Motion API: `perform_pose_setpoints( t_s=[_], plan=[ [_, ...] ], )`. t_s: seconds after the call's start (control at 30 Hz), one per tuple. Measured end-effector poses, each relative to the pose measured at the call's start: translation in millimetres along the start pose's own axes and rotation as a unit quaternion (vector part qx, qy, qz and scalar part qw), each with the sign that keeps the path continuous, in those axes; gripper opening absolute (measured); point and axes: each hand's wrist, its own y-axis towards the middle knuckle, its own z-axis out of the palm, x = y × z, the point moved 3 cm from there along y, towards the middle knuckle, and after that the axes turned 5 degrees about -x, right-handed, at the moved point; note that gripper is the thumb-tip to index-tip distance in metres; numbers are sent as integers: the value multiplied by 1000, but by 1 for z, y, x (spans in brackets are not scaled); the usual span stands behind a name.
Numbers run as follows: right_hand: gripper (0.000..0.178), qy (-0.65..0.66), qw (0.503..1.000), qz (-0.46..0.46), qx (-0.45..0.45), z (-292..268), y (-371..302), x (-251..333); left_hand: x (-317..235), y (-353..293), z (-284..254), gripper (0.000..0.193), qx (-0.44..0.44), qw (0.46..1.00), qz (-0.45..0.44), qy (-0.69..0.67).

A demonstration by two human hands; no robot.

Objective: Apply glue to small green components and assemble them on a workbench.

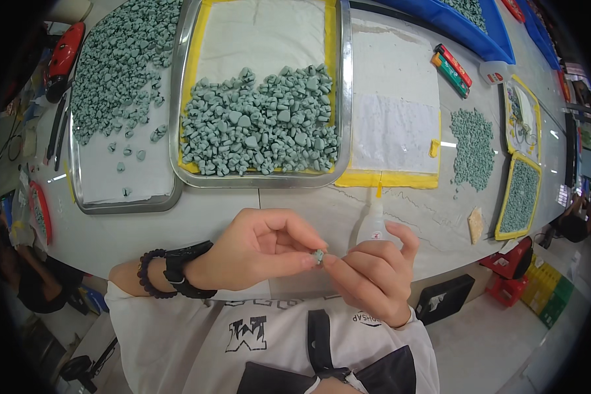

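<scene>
- Left metal tray [98, 180]: grey-green stones [115, 65] heap at its far end, with a few strays nearer the front edge.
- Middle metal tray [259, 181]: its lining is edged in yellow tape, and chunky stones cover the near part. A piece dropped here would be hard to pick out again, since the colours match.
- Left hand [251, 251]: narrow, thumb and forefinger pinching a small grey-green stone piece [319, 257] in front of the chest. So little of it sits between the fingertips that a slight slip could twist or drop it.
- Right hand [377, 272]: fingertips touch the piece from the right; I cannot tell whether they grip it.
- Yellow-tipped squeeze bottle [374, 223]: partly behind the right hand, held or not I cannot tell. Accidental pressure might push out liquid.
- Small-stone pile [473, 150]: loose on the tabletop; a sleeve could scatter it.
- Counts: two large metal trays, one pinched piece, one yellow-tipped bottle, one loose pile; single stones are too many to count.
</scene>
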Motion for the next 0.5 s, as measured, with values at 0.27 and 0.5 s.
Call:
perform_pose_setpoints(
  t_s=[0.27, 0.5],
  plan=[
    [23, 150, 983, 108, -8, -1, 5, -10, -8, -4, 4, 22, 25, 961, 218, 170],
    [20, 212, 967, 143, 19, -2, 9, -11, -14, -7, 5, 23, 25, 921, 289, 261]
  ],
)
